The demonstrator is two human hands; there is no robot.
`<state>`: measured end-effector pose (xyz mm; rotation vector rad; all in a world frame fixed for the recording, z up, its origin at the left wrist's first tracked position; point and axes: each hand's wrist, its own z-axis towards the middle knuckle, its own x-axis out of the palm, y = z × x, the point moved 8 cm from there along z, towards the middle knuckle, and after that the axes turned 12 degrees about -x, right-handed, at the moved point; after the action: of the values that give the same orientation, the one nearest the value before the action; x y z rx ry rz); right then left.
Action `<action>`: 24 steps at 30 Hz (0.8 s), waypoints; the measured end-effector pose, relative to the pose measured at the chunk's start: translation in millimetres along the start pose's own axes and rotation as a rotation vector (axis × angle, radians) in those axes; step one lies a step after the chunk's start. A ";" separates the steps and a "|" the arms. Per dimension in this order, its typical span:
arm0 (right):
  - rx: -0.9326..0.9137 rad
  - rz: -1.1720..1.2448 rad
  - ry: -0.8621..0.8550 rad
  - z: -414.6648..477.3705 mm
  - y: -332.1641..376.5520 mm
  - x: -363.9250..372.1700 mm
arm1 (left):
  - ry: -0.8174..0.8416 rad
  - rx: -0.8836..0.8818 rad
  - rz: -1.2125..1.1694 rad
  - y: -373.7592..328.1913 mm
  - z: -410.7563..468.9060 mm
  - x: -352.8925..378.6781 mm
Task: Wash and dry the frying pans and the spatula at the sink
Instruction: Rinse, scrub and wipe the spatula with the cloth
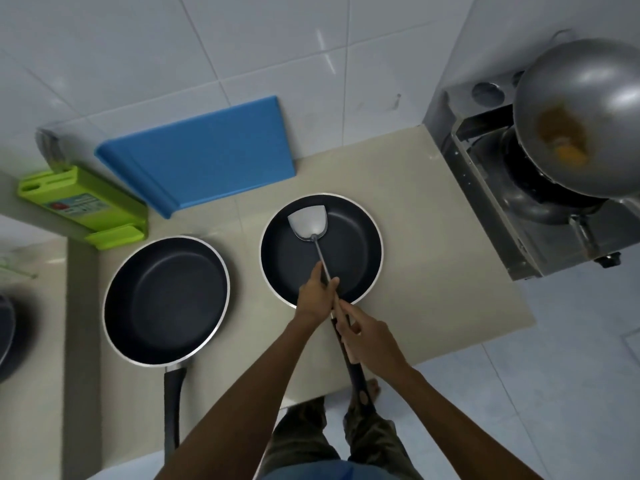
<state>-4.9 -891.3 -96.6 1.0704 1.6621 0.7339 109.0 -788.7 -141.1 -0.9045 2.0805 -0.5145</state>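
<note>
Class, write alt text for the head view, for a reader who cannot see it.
The left hand grips the spatula, whose blade rests in a black frying pan on the counter; the right hand grips a dark handle. A second frying pan sits to the left.

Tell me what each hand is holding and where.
Left hand grips the spatula by its metal shaft; right hand grips a black handle, apparently of the right pan.

Head-worn wide-angle view, steeply down over the counter (433,237)
</note>
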 end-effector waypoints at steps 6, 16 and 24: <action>-0.002 -0.082 0.035 3.3 -8.6 3.6 | -0.053 -0.027 0.029 9.1 7.6 3.0; -0.036 -0.211 0.029 7.0 -14.1 0.3 | -0.092 -0.066 0.025 13.4 7.1 4.9; -0.073 -0.287 0.006 8.2 -18.5 1.7 | -0.099 -0.066 0.006 10.8 6.4 6.0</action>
<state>-3.1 -897.9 -115.8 0.7578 1.7351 0.6046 106.9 -786.3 -154.7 -0.9428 2.0200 -0.3926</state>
